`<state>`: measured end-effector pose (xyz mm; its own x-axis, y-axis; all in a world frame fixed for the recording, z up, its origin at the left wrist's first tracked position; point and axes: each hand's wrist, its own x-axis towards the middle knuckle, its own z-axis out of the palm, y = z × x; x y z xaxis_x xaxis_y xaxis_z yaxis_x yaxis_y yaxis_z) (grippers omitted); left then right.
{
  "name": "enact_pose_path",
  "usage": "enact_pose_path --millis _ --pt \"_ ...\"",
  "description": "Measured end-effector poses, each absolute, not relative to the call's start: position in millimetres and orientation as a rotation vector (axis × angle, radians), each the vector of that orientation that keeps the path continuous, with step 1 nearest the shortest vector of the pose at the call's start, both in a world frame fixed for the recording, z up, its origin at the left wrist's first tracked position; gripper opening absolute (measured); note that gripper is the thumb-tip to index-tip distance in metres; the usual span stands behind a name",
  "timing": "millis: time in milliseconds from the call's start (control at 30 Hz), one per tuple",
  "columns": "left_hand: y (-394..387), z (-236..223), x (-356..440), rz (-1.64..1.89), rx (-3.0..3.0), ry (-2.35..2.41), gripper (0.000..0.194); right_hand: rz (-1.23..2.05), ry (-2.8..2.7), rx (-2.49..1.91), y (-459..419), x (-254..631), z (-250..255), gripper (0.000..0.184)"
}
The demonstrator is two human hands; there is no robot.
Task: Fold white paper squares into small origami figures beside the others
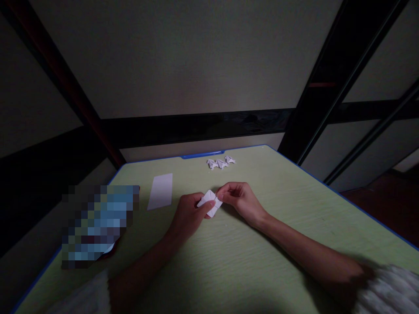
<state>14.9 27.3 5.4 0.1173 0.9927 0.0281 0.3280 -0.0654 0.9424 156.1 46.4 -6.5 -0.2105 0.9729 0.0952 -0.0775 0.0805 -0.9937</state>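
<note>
A small folded white paper (211,210) is held between both hands, just above the middle of the table. My left hand (190,213) grips its left side, the thumb lying across the top face and the fingers underneath. With thumb and forefinger, my right hand (240,198) pinches the paper's right corner. Creases and flaps show on its upper face. Beyond the hands, several small folded white paper figures (221,164) sit in a row near the far edge.
The pale green table (281,183) has a blue rim and a blue handle piece (203,155) at the far edge. A flat white paper sheet (160,192) lies left of my hands. A blurred-out object (101,226) rests at the left edge. Panelled doors (183,61) stand behind.
</note>
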Motion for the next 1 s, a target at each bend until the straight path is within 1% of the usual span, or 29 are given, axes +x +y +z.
enact_pose_path --millis 267,567,733,900,1000 --pt "26.6 5.9 15.8 1.008 1.526 1.323 0.018 1.300 -1.374 -1.023 45.8 151.6 -8.9 0.010" --pt "29.3 1.3 12.1 1.026 1.498 1.243 0.019 1.472 -1.439 -0.921 44.6 153.4 0.4 0.026" --pt "26.1 5.0 14.3 1.016 1.561 1.247 0.024 1.504 -1.539 -0.934 44.1 153.9 0.2 0.030" --pt "26.0 4.2 13.9 0.997 1.523 1.205 0.021 1.547 -1.443 -0.894 43.7 154.7 -2.8 0.031" --pt "28.4 0.2 11.6 0.957 1.451 1.088 0.018 1.650 -1.317 -0.819 42.2 154.5 -2.8 0.030"
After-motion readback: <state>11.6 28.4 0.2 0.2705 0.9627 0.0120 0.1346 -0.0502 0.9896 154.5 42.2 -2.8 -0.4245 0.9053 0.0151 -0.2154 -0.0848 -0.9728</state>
